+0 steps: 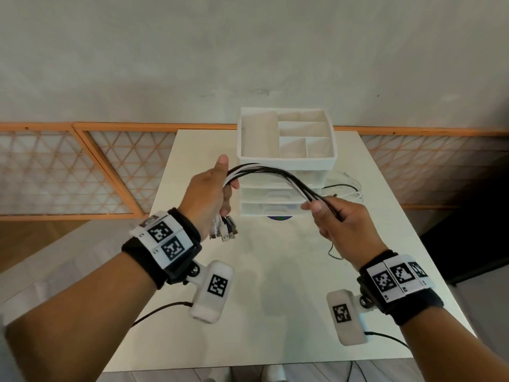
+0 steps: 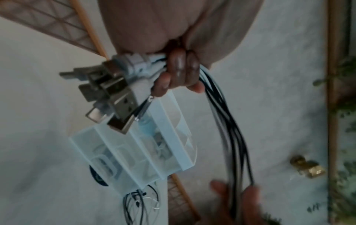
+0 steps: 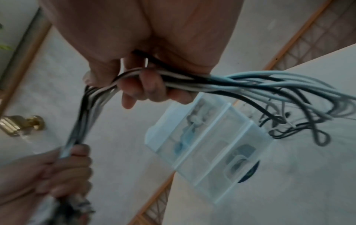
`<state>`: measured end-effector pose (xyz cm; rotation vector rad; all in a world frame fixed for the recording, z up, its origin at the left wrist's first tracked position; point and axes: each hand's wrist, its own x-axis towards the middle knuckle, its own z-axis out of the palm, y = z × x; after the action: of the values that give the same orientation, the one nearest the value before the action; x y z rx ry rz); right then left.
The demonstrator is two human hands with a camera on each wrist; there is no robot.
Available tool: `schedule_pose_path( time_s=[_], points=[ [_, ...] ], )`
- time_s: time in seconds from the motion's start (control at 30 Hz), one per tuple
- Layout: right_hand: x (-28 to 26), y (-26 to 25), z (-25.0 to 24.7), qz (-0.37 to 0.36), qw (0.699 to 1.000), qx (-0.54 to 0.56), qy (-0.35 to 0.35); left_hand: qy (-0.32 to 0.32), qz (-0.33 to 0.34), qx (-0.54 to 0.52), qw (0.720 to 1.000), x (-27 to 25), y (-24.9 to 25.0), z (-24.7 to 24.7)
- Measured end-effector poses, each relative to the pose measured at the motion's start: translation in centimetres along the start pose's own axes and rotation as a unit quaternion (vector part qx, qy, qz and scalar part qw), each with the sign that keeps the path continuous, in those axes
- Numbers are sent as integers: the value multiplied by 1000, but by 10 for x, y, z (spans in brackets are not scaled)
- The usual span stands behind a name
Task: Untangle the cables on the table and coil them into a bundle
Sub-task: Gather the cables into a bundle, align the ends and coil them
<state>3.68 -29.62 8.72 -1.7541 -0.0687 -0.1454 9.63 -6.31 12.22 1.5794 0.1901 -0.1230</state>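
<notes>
A white worktop (image 1: 275, 271) stands against a pale wall, with an orange-framed lattice panel (image 1: 68, 172) behind it on the left. At the far middle of the worktop sits a white drawer unit (image 1: 286, 166); its top is an open tray split into compartments, and clear drawers are stacked below it. A dark round thing shows under its front edge, too hidden to name.

Both hands are raised above the worktop, in front of the drawer unit. Between them arches a bunch of black and white cables (image 1: 272, 175), gathered side by side. The left hand (image 1: 209, 197) has its fingers (image 2: 180, 71) curled tightly round one end of the bunch, thumb pointing up, and a cluster of metal plugs (image 1: 224, 228) hangs out below the fist. The right hand (image 1: 340, 224) has its fingers (image 3: 146, 88) wrapped round the bunch further along.

Past the right hand the loose cable ends (image 1: 344, 188) trail down to the worktop and lie in a tangle just right of the drawer unit.
</notes>
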Motion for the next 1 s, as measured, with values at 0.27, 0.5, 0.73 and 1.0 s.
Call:
schedule_pose_path(
  time_s=[0.27,0.5,0.73,1.0],
  points=[
    [1,-7,27,64,996,25,-62,-20,53,68,996,-3,8,10],
    [1,10,31,46,999,7,8,8,63,58,996,-1,5,2],
    [9,-18,59,-116,988,-72,74,-70,106,268,955,-28,-7,31],
    [-8,-5,74,-196,965,-148,-89,-152,10,86,985,-26,-15,38]
  ],
)
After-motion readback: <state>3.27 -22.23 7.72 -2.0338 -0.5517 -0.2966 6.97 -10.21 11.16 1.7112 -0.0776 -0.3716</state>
